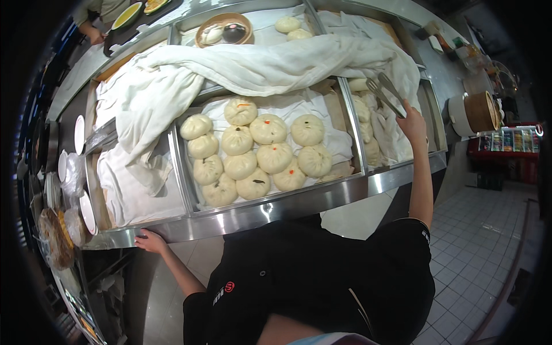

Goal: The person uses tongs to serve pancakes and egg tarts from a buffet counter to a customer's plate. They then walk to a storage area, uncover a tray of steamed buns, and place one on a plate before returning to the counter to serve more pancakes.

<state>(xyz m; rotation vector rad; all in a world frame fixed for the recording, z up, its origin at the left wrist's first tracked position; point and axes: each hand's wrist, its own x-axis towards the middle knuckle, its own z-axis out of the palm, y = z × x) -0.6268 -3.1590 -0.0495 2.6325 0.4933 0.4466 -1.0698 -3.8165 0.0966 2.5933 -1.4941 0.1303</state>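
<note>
My right hand (pixel 412 122) grips a pair of metal food tongs (pixel 386 92) over the right compartment, where pale buns (pixel 361 110) lie partly under cloth. The tongs' arms are apart with nothing between them. My left hand (pixel 150 241) rests at the steel front edge (pixel 267 215) of the counter, near its left end, holding no object. In the middle compartment several steamed buns (pixel 274 158) sit on white cloth, some topped with orange, red or dark bits. A long white cloth (pixel 267 64) is bunched across the dividers behind them.
Behind the cloth are a round wooden bowl (pixel 224 30) and two more buns (pixel 288 24). At the upper left, another person's hand (pixel 95 35) is near a tray with a yellow-filled dish (pixel 127 16). Bamboo steamers (pixel 481 112) stand right; plates (pixel 88 212) and plastic bags (pixel 74 172) lie left.
</note>
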